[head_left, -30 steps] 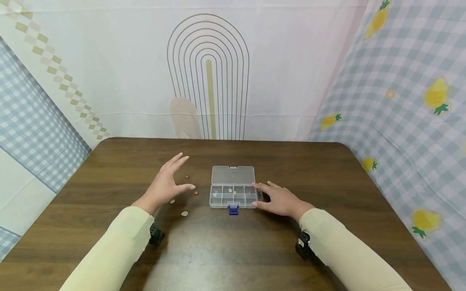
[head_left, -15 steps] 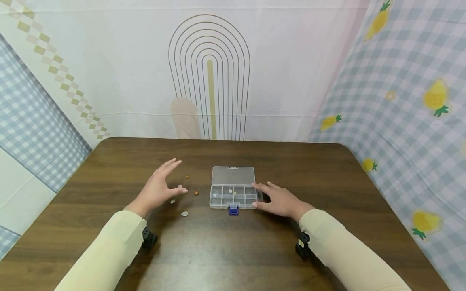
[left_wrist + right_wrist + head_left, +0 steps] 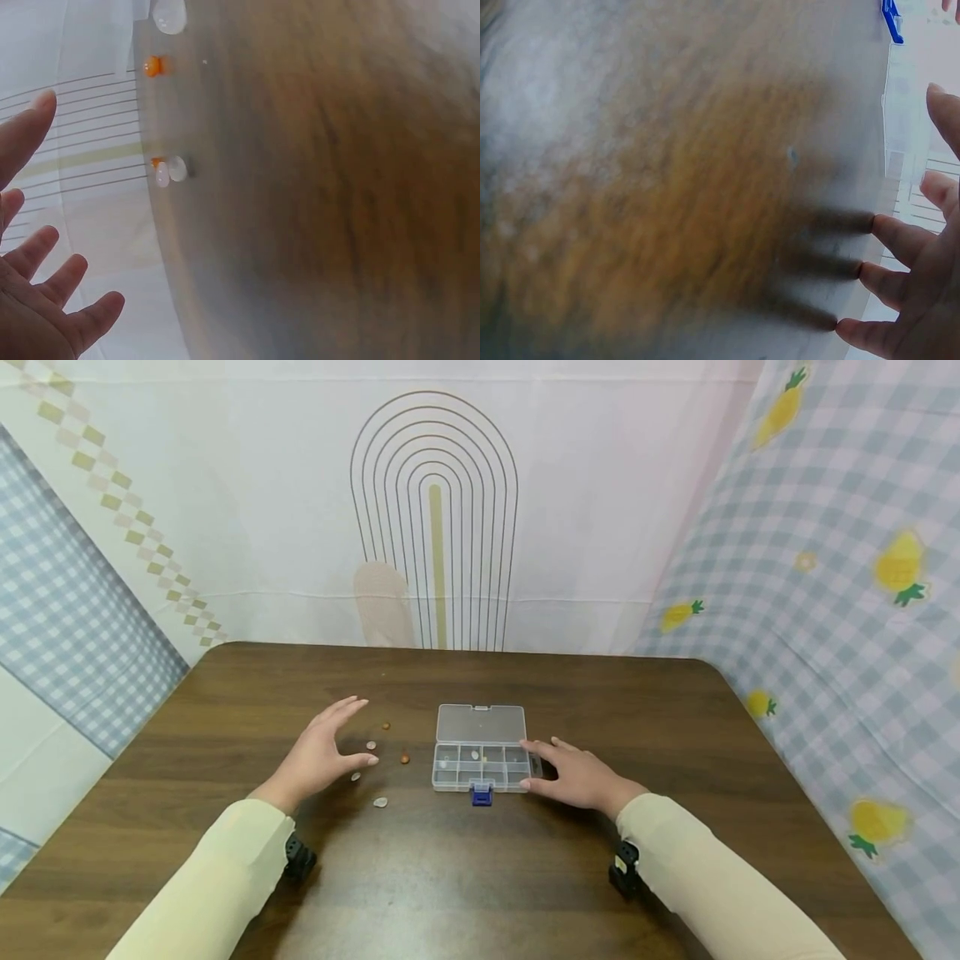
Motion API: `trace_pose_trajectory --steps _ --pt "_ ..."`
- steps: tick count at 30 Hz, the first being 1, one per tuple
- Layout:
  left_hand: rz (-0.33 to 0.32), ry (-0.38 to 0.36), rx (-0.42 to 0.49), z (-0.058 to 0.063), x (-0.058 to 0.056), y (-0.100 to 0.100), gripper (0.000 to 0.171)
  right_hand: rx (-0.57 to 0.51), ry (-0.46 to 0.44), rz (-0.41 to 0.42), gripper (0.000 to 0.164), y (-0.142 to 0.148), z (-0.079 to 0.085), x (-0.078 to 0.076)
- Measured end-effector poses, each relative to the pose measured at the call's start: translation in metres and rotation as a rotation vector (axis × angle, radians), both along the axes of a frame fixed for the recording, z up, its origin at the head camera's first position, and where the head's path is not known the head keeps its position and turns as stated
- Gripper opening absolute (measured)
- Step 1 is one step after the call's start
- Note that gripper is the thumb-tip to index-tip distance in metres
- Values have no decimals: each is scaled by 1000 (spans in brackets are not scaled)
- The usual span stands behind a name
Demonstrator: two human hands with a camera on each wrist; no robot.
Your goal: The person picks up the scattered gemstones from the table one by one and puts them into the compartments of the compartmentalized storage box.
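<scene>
A clear plastic compartment box [image 3: 480, 781] stands on the table with its lid [image 3: 481, 723] raised at the back and a blue latch [image 3: 482, 795] in front. A few small pale pieces [image 3: 475, 755] lie in its back row of compartments. My right hand [image 3: 577, 774] rests at the box's right end, thumb and forefinger touching its edge; in the right wrist view its other fingertips [image 3: 873, 222] are down on the table. My left hand [image 3: 315, 758] is spread, nothing between thumb and fingers, left of two small orange pieces [image 3: 405, 759] and beside several whitish pebble-like pieces [image 3: 381, 802].
The brown wooden table [image 3: 480, 877] reaches back to a white cloth [image 3: 600, 510] with a line-arch print. A blue checked cloth [image 3: 832, 635] with pineapples hangs along the right side. Each wrist carries a black camera [image 3: 300, 857].
My left hand has moved left and toward me, away from the box, uncovering a pale piece on the table. The right hand stays at the box.
</scene>
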State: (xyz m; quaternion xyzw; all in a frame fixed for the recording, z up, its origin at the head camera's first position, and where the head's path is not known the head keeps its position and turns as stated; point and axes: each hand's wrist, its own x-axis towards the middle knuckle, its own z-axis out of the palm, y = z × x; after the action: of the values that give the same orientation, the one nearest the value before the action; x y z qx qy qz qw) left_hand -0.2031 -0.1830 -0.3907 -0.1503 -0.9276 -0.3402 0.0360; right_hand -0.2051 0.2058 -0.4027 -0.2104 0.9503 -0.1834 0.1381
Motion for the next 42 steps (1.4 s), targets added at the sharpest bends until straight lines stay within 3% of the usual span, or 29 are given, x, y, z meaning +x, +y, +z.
trace_pose_trajectory --steps 11,24,34,42 --pt "-26 -34 -13 -9 -1 -9 84 -4 -9 -2 72 1 0 0" --pt "-55 -145 -29 -8 5 -13 79 2 -3 -3 73 1 0 -1" --pt "-38 -206 -12 -17 6 -17 67 6 -4 -1 73 0 -2 -1" --pt "-66 -161 -16 -21 3 -18 51 4 -1 -5 73 1 -2 -2"
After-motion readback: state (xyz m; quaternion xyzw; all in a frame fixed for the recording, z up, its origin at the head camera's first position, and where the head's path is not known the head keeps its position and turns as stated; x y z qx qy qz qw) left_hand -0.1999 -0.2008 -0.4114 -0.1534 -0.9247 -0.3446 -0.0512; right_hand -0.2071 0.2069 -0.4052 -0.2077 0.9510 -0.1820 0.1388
